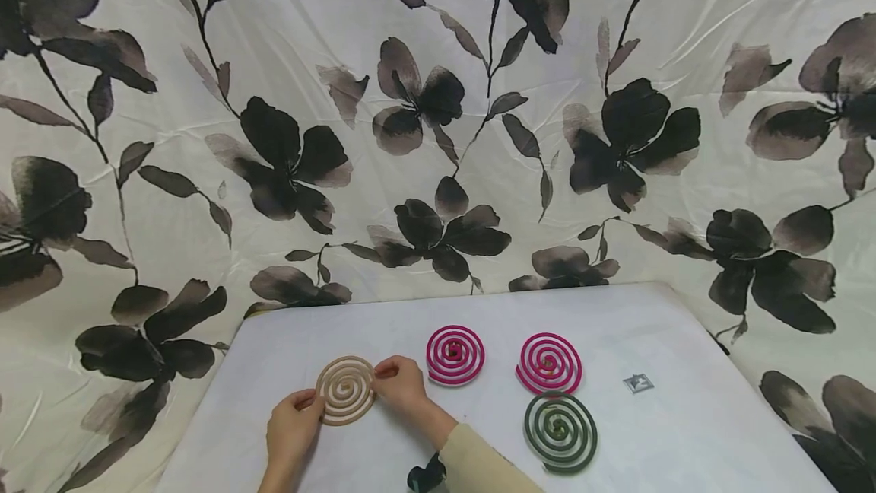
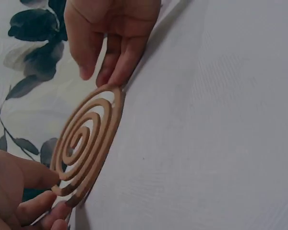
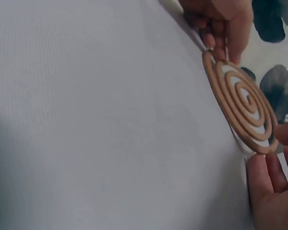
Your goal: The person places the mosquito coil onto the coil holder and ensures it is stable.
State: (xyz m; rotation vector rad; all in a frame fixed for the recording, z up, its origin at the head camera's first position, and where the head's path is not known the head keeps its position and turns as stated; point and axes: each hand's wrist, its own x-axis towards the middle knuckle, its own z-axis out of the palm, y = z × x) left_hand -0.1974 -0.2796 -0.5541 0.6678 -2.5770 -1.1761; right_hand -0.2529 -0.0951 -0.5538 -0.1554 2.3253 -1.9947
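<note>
A tan spiral mosquito coil (image 1: 339, 379) is held between both hands at the left of the table in the head view. The left hand (image 1: 293, 432) pinches its left rim, thumb on the face and fingers beneath, as the left wrist view shows. On the opposite rim is the right hand (image 1: 402, 386), its thumb and fingertips at the edge. Both wrist views show the tan coil (image 2: 89, 139) whole, its loops nested together. Right of the hands lie two magenta coils (image 1: 472, 356), (image 1: 575, 364) and a dark green coil (image 1: 590, 432).
A small metal coil stand (image 1: 639, 383) lies at the right of the white table (image 1: 684, 440). Behind the table hangs a floral cloth (image 1: 438, 173). Some dark object (image 1: 426, 474) shows by the right sleeve (image 1: 482, 462); its kind is unclear.
</note>
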